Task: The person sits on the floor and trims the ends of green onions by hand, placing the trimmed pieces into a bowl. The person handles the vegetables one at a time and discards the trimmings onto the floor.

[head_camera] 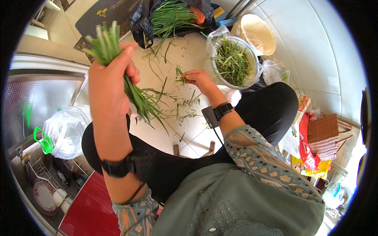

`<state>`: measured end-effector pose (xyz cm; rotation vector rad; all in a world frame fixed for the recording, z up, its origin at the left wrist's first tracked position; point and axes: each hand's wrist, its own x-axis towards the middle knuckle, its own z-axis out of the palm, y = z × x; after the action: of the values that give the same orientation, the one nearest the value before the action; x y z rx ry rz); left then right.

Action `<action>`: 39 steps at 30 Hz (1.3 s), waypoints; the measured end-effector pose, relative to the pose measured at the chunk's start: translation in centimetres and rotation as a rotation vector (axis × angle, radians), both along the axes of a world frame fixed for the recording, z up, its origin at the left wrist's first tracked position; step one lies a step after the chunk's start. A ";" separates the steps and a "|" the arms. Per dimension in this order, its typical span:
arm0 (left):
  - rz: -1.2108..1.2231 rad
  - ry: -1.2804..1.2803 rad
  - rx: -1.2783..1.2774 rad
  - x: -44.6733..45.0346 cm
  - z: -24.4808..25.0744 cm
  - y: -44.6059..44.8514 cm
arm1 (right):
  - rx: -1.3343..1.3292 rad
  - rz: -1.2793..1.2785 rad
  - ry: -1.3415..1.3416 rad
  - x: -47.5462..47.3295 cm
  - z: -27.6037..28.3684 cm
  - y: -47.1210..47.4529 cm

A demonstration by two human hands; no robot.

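Note:
My left hand (pixel 118 69) is closed around a bunch of green chives (pixel 144 101); the pale cut ends point up and away, and the leaves hang down over the floor. Between the fingertips of my right hand (pixel 198 79) is a small tuft of chive scraps (pixel 179 73). Just right of that hand stands a bucket (pixel 218 66) heaped with green trimmings (pixel 232 60). Loose scraps (pixel 189 107) lie scattered on the tiled floor below both hands. At the far side, a black plastic bag (pixel 141 25) gapes around a large pile of chives (pixel 174 16).
A cream bucket (pixel 264 35) leans behind the trimmings. On the left are a large clear bottle (pixel 69 129) with a green cap and a dish rack (pixel 47 183). To the right lie a brown woven basket (pixel 323 134) and a red package (pixel 304 138). A dark mat (pixel 103 23) lies far left.

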<state>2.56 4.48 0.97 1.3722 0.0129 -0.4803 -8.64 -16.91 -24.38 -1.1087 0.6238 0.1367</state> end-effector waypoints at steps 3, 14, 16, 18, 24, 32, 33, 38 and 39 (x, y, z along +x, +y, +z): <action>-0.089 0.010 0.053 0.4 -1.3 -1.1 | 0.052 -0.024 -0.179 -1.0 6.2 -0.2; -0.387 0.452 -0.286 -2.0 -5.6 -5.8 | -0.046 -0.005 -0.514 -5.3 18.8 -0.2; -0.395 0.394 -0.402 -2.2 -5.6 -6.1 | -0.075 0.007 -0.524 -5.7 19.0 0.1; -0.366 0.375 -0.492 -2.0 -5.4 -6.2 | -0.105 0.008 -0.514 -5.9 19.0 0.5; -0.236 0.240 -0.512 -1.7 -4.3 -6.4 | -0.083 0.002 -0.535 -6.4 19.3 0.6; -0.219 0.187 -0.517 -1.6 -3.0 -6.4 | -0.062 -0.023 -0.507 -6.5 19.4 0.7; -0.230 0.184 -0.519 -1.6 -2.9 -6.5 | -0.049 -0.026 -0.500 -6.5 19.3 0.6; -0.174 0.137 -0.529 -1.4 -2.9 -6.7 | 0.058 -0.104 -0.442 -7.3 18.6 -0.9; -0.150 0.130 -0.533 -1.2 -2.8 -6.7 | 0.064 -0.132 -0.430 -7.4 18.3 -1.2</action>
<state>1.33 -2.27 -1.88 0.8215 -0.1064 -0.6449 -16.05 -18.08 -6.04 -0.9911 0.3031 -0.1913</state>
